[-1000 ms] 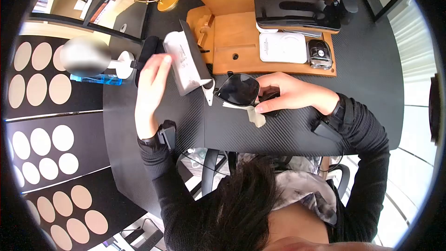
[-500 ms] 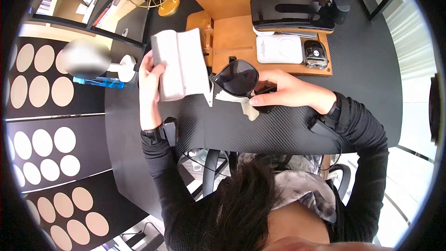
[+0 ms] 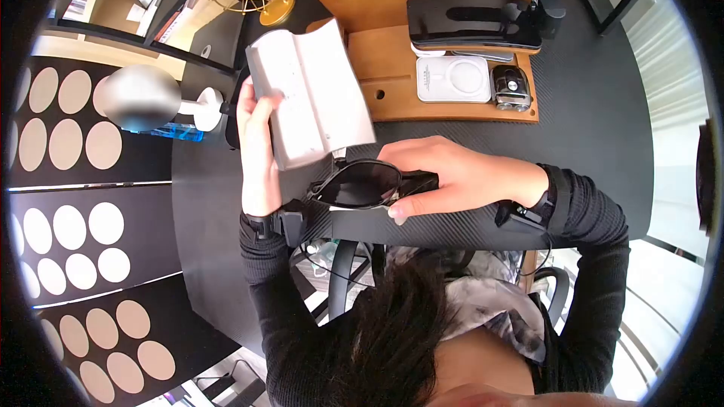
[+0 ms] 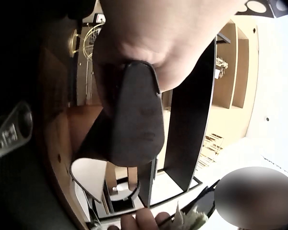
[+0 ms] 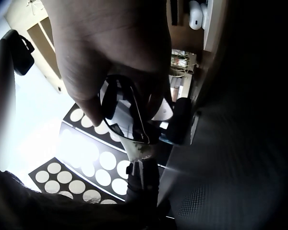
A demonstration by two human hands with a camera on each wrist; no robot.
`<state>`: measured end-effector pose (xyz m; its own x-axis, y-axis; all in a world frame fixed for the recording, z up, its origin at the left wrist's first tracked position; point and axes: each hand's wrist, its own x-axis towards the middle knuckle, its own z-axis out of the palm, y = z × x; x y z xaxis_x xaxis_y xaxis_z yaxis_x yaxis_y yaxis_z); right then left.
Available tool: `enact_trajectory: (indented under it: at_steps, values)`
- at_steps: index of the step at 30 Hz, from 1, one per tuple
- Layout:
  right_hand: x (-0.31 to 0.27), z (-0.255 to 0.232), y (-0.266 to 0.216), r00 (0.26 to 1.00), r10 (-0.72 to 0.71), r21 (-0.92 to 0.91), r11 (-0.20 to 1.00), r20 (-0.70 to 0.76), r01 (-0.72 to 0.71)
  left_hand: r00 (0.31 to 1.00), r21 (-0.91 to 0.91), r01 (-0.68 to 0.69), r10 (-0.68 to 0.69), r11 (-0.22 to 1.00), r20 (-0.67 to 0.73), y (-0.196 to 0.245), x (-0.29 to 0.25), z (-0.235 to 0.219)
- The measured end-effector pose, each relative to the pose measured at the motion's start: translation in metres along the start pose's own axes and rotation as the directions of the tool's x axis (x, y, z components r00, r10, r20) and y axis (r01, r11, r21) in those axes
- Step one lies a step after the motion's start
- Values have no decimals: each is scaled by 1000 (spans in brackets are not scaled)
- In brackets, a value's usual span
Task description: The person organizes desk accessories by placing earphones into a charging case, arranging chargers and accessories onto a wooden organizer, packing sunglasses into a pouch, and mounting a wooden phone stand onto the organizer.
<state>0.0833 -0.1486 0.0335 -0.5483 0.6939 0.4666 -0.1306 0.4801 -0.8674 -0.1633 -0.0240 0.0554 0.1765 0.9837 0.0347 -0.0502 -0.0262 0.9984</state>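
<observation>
My left hand (image 3: 259, 152) grips an opened glasses case (image 3: 313, 98) by its left edge, its pale inside facing up. In the left wrist view the case's dark outer side (image 4: 139, 120) shows beneath the hand. Just below and right of the case, my right hand (image 3: 467, 177) pinches black sunglasses (image 3: 362, 184) between thumb and fingers. A dark lens (image 5: 121, 109) shows under the right hand in the right wrist view. A pale cloth seen there lies below the lens, mostly hidden in the head view.
Behind the hands a wooden organizer (image 3: 392, 109) holds a white box (image 3: 452, 79) and a black shaver (image 3: 511, 88). A black padded stand (image 3: 475, 21) rises behind them. A white round-based stand (image 3: 207, 109) is at left; a gold wheel ornament (image 3: 277, 9) stands at back left.
My left hand has picked up the case, turned its pale inside upward and brought it right. My right hand has lowered the sunglasses toward the table's front edge, and they lie flatter.
</observation>
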Motion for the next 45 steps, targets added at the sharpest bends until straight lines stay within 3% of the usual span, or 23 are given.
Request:
enact_trajectory:
  at_steps: [7, 9, 11, 13, 15, 16, 17, 19, 20, 23, 24, 25, 27, 28, 29, 31, 33, 34, 36, 38, 41, 43, 45]
  values:
    - [-17, 4, 35, 991, 121, 51, 991, 53, -123, 996, 418, -17, 53, 908, -74, -18, 23, -46]
    - [-19, 4, 39, 981, 166, 106, 979, 97, -176, 931, 831, -264, 355, 490, 86, -16, 26, -66]
    - [-20, 3, 43, 981, 168, 87, 980, 101, -176, 891, 873, -154, 448, 463, -80, -4, 32, -83]
    - [-20, 4, 44, 979, 172, 69, 981, 106, -179, 768, 780, -331, 632, 532, -105, -3, 45, -115]
    - [-19, 3, 42, 980, 174, 77, 980, 101, -182, 745, 755, -344, 652, 559, -144, -13, 58, -151]
    - [-19, 3, 43, 980, 173, 76, 981, 101, -181, 811, 891, -147, 568, 429, -139, -21, 61, -172]
    - [-19, 3, 43, 977, 183, 83, 978, 112, -193, 912, 816, -92, 378, 571, -162, -36, 70, -198]
    - [-19, 3, 45, 974, 194, 86, 975, 120, -205, 950, 768, -197, 314, 609, -5, -71, 69, -219]
    - [-19, 4, 47, 975, 189, 88, 976, 120, -200, 985, 767, -122, 171, 630, 16, -76, 67, -223]
    - [-19, 2, 45, 975, 188, 73, 978, 120, -197, 992, 693, -125, 105, 710, 72, -78, 76, -223]
    - [-18, 2, 44, 976, 184, 51, 980, 119, -191, 992, 749, -46, 121, 662, -47, -75, 74, -224]
    - [-19, 2, 43, 975, 187, 49, 980, 121, -193, 987, 639, 42, 67, 768, -144, -55, 62, -202]
    - [-19, 2, 43, 980, 161, 84, 982, 113, -171, 947, 566, -270, 323, 779, 8, -40, 65, -199]
    - [-17, 1, 39, 981, 160, 82, 982, 109, -169, 960, 394, -246, 279, 886, -28, -22, 63, -191]
    - [-12, 0, 29, 983, 157, 56, 985, 92, -162, 957, 404, -268, 289, 875, 9, 2, 53, -164]
    - [0, 3, 12, 992, 105, 86, 990, 72, -111, 959, 387, -150, 229, 910, -167, 38, 25, -92]
    - [22, 23, -10, 991, -132, 59, 989, -15, 133, 853, 590, -442, 520, 675, 44, 35, 9, -28]
    - [30, 27, -24, 985, -169, 52, 984, -19, 170, 870, 798, -270, 491, 538, -37, 33, 4, 6]
    - [41, 36, -37, 973, -213, 36, 976, -85, 216, 826, 797, -365, 562, 482, 39, 24, -3, 53]
    - [44, 32, -39, 943, -259, -160, 961, -212, 228, 807, 689, -444, 590, 573, 29, 15, -7, 84]
    - [41, 2, -30, 897, -308, -477, 869, -316, 131, 931, 129, -365, 360, 922, 60, -2, -21, 96]
    - [37, -15, -25, 832, -460, -704, 699, -312, 123, 964, -274, -171, 218, 947, 154, -17, -23, 95]
    - [33, -29, -25, 819, -426, -771, 636, -384, -31, 930, -380, -222, 312, 898, 196, -51, -14, 70]
